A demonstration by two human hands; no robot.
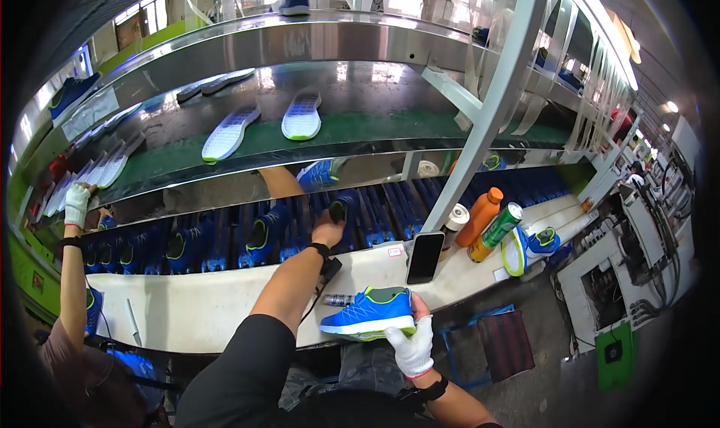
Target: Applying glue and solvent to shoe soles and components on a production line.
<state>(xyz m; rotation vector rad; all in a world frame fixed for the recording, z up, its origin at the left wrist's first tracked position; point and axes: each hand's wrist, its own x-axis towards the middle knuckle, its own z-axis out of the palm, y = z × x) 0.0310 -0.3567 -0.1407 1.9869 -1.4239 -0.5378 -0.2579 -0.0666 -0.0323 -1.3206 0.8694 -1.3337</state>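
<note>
My left hand (327, 231), bare, reaches forward to the conveyor and closes on a dark blue shoe upper (347, 203); its fingers are partly hidden behind the upper. Close to my body, my right hand (412, 347) wears a white glove with bare fingertips. It grips the heel end of a bright blue sneaker (366, 309) with a white and lime sole, toe pointing left, at the edge of the white ledge (202, 312). Beside that sneaker lies a small dark cylindrical object (339, 300).
More blue uppers (266, 229) stand along the slatted conveyor (379, 214). Loose soles (302, 115) lie on the green belt above. A phone (425, 258), an orange bottle (480, 216), a can (502, 225) and another sneaker stand right. At left, a co-worker's gloved hand (77, 203) touches soles.
</note>
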